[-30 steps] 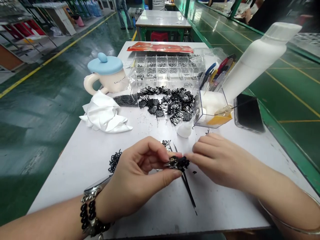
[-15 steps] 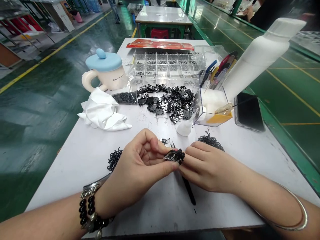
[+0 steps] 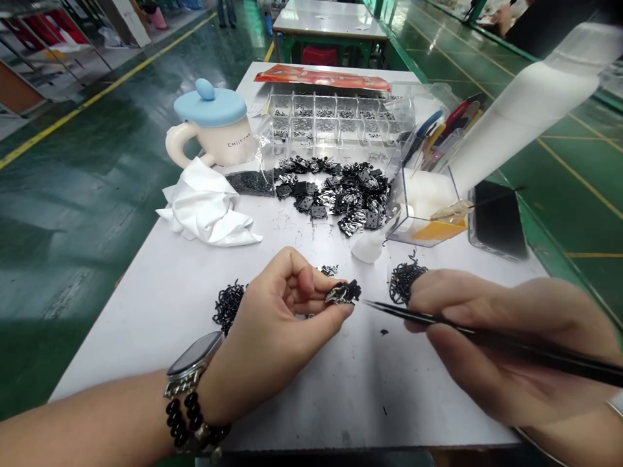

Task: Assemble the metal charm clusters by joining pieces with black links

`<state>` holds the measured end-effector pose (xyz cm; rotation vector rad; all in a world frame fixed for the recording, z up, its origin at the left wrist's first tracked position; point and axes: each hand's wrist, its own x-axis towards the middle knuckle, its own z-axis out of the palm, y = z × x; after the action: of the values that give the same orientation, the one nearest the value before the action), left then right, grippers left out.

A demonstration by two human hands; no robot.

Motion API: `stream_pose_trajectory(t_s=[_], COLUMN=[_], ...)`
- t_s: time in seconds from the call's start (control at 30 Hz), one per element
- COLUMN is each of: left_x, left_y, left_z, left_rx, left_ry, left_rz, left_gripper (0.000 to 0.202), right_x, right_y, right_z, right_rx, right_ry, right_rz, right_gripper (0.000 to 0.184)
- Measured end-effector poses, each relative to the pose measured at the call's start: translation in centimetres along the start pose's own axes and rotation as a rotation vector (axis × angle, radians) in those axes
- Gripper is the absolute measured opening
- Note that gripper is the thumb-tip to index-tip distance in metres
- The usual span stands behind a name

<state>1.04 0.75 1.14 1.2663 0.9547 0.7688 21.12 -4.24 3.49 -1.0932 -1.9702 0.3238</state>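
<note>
Between the thumb and fingers of my left hand [image 3: 277,318] is a small black part with shiny metal pieces [image 3: 343,292]. My right hand [image 3: 506,344] grips black tweezers [image 3: 428,318], whose fine tips point left and end just short of that part. Right of my left hand lies a tiny black scrap [image 3: 384,332] on the white table. One pile of small black curly pieces [image 3: 228,305] sits beside my left wrist, and another pile [image 3: 405,280] is behind my right fingers. Behind my left fingertips are a few small metal bits [image 3: 329,270].
Black-and-metal parts [image 3: 355,194] lie heaped mid-table, before a clear compartment box [image 3: 335,130]. At left stand a lidded mug [image 3: 224,139] and crumpled white tissue [image 3: 204,207]. At right are a clear tool holder [image 3: 428,207], a white bottle [image 3: 525,110], a small squeeze bottle [image 3: 367,248] and a phone [image 3: 499,217].
My right hand has moved right, away from the part, and now holds the tweezers that lay on the table. My left hand keeps its hold. The view has shifted slightly.
</note>
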Motion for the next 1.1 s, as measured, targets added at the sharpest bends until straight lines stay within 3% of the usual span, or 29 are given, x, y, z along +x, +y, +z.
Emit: stream_pose_trajectory(t_s=[0.13,0.4,0.6,0.73,0.87,1.1], left_x=[-0.2,-0.1,-0.3,-0.3,-0.2,-0.1], left_y=[-0.1,0.0,-0.2,-0.4,-0.2,-0.3], left_z=[0.3,0.5,0.6,0.7,0.8,0.8], left_rx=[-0.001,0.085,0.065,0.293,0.565,0.627], left_ry=[-0.013,-0.007,-0.025,-0.017,-0.015,-0.019], left_rz=[0.022,0.032,0.065,0.198,0.369,0.386], left_gripper=[0.035,0.029,0.021,0.023,0.025,0.021], right_x=[0.0,-0.6,0.2,0.3,-0.4,-0.6], right_y=[0.0,0.1,-0.3,-1.0,-1.5,-1.5], right_z=[1.1,2.4,2.0,2.0,2.6,2.7], right_rx=[0.257,0.251,0.199,0.028,-0.02,0.027], right_ry=[-0.01,0.089,0.004,-0.076,-0.004,-0.009], right_rz=[0.052,0.102,0.111,0.107,0.025,0.018], right_gripper=[0.022,0.014,0.015,0.019,0.02,0.018])
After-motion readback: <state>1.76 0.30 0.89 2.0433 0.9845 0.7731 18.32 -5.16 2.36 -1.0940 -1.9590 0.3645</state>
